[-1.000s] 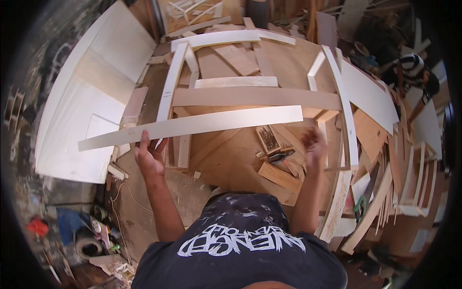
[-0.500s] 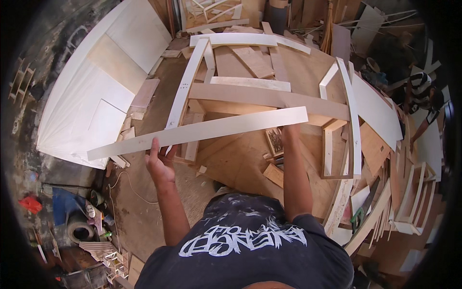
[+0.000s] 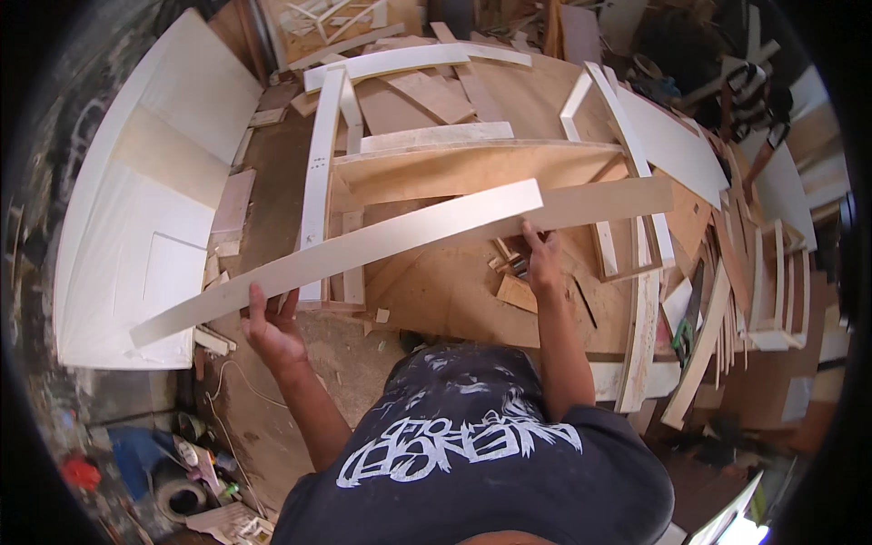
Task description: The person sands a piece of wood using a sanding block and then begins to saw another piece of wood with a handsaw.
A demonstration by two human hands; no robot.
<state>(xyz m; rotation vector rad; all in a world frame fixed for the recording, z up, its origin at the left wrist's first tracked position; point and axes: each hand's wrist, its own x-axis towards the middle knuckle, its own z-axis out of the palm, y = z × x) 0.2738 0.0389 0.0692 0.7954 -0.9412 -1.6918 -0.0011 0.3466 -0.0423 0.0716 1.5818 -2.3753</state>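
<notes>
My left hand (image 3: 275,334) grips the lower end of a long white board (image 3: 381,243) held diagonally across the frame. My right hand (image 3: 544,259) grips a beige board (image 3: 609,198) that lies behind the white board's upper end and reaches past it to the right; the two boards overlap at these fingers. Beyond them stands a wooden furniture frame with white side rails (image 3: 320,182) and a plywood panel (image 3: 472,168) across its middle. Some of my fingertips are hidden behind the boards.
A large white panel (image 3: 109,236) leans at the left. Offcuts (image 3: 427,100) lie beyond the frame, and boards and a small shelf frame (image 3: 777,291) fill the right. A co-worker (image 3: 763,113) is at upper right. A cord (image 3: 238,395) runs along the floor.
The beige board that lay across the frame has moved toward me and rightward in my right hand, exposing the plywood behind. My left hand and the white board's left end have moved lower.
</notes>
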